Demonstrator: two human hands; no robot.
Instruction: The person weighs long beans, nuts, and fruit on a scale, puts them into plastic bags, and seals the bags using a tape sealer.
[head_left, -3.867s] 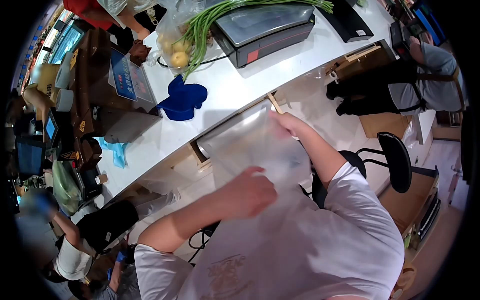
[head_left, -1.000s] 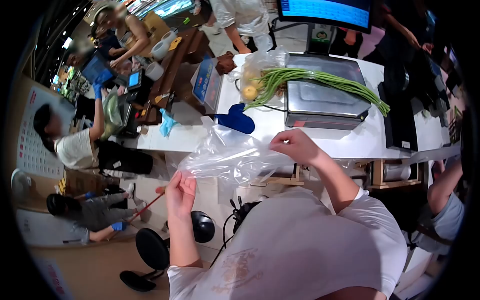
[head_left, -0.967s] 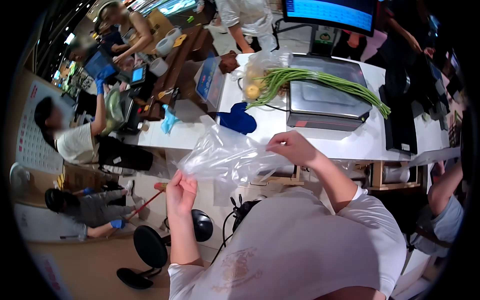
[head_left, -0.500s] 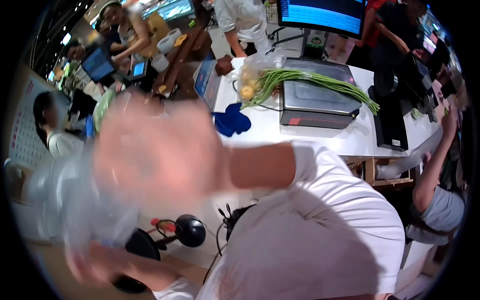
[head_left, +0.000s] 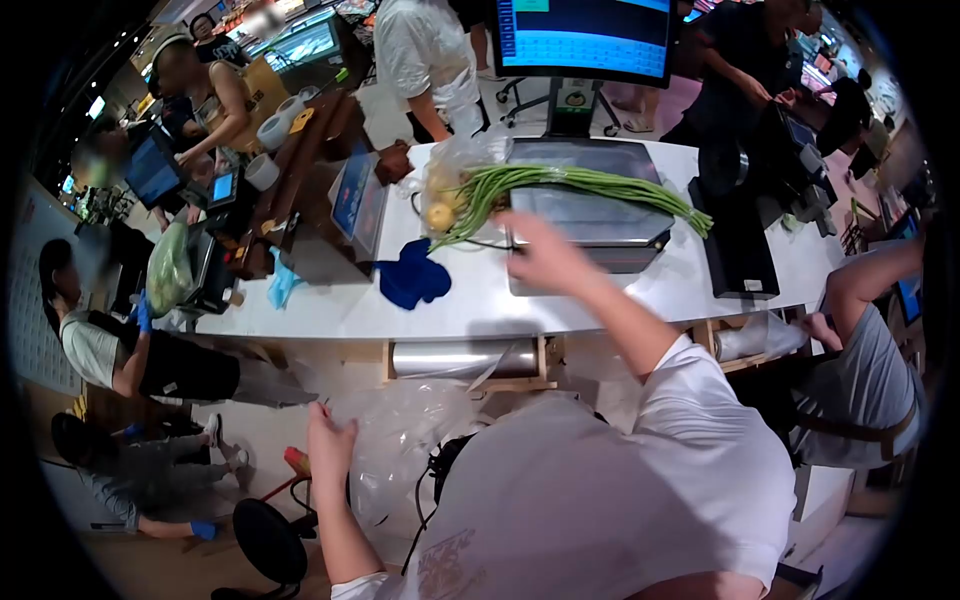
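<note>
My left hand (head_left: pixel 330 440) is closed on the edge of a clear plastic bag (head_left: pixel 400 430), which hangs open and crumpled in front of my body. My right hand (head_left: pixel 548 255) reaches over the counter to the front left corner of a flat-topped scale (head_left: pixel 600 225); its fingers look apart and hold nothing I can see. A bundle of long green beans (head_left: pixel 590 178) lies across the scale, bound near the middle with clear wrap. Their left ends touch a clear bag of round yellowish produce (head_left: pixel 440 215).
A blue cloth (head_left: pixel 412 275) lies on the white counter (head_left: pixel 340 310). Behind the scale stands a monitor (head_left: pixel 585 40). Under the counter is a plastic film roll (head_left: pixel 465 358). A black stool (head_left: pixel 270 540) stands at lower left. Several people stand around the counters.
My right hand has swung from the upper left over to the scale. My left hand has moved up and right with the plastic bag. The beans remain on the scale.
</note>
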